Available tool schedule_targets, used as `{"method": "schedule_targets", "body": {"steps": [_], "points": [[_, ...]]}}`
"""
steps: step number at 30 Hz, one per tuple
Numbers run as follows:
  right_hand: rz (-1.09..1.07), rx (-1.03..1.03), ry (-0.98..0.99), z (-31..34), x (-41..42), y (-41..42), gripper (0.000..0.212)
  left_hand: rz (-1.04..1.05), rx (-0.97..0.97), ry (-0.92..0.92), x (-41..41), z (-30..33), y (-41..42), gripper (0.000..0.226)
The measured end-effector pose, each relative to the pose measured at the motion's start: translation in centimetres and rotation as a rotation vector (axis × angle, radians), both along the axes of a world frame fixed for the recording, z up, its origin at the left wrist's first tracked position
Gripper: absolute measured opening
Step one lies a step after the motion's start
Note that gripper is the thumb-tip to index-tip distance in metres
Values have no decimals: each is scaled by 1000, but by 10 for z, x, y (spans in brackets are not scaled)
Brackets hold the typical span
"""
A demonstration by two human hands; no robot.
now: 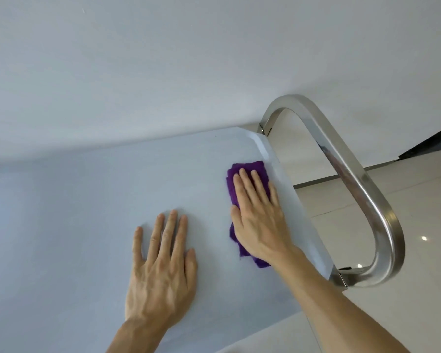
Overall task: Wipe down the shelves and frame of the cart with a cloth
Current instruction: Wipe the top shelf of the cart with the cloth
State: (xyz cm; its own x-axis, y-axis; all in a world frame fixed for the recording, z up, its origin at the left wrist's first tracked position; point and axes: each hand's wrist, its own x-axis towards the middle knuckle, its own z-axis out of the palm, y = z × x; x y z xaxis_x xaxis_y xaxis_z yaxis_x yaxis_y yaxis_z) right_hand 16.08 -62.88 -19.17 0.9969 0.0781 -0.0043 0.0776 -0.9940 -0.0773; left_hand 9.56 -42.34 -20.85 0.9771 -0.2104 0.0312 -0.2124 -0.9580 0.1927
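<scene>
The cart's top shelf (112, 200) is a pale grey-blue flat surface that fills the lower left. Its raised right rim (288, 189) runs diagonally. A purple cloth (250, 169) lies on the shelf beside that rim. My right hand (257, 212) presses flat on the cloth, fingers together and pointing away from me. My left hand (161, 266) rests palm down on the bare shelf, fingers slightly spread, a hand's width left of the cloth. A shiny steel loop handle (354, 179) of the cart's frame sticks out past the right rim.
A white wall (163, 59) stands right behind the shelf's far edge. Glossy beige floor tiles (405, 200) show to the right, under and beyond the handle. A dark object (433, 143) sits at the far right edge.
</scene>
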Motion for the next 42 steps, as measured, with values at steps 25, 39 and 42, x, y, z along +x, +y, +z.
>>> {"method": "schedule_targets", "body": {"steps": [25, 39, 42], "points": [[482, 48, -31, -1, 66, 18, 56, 7, -62, -268, 12, -13, 16, 55], [273, 39, -51, 2, 86, 44, 58, -18, -63, -151, 13, -8, 24, 55], [276, 78, -67, 3, 45, 50, 55, -18, -72, -141, 12, -5, 25, 56]]}}
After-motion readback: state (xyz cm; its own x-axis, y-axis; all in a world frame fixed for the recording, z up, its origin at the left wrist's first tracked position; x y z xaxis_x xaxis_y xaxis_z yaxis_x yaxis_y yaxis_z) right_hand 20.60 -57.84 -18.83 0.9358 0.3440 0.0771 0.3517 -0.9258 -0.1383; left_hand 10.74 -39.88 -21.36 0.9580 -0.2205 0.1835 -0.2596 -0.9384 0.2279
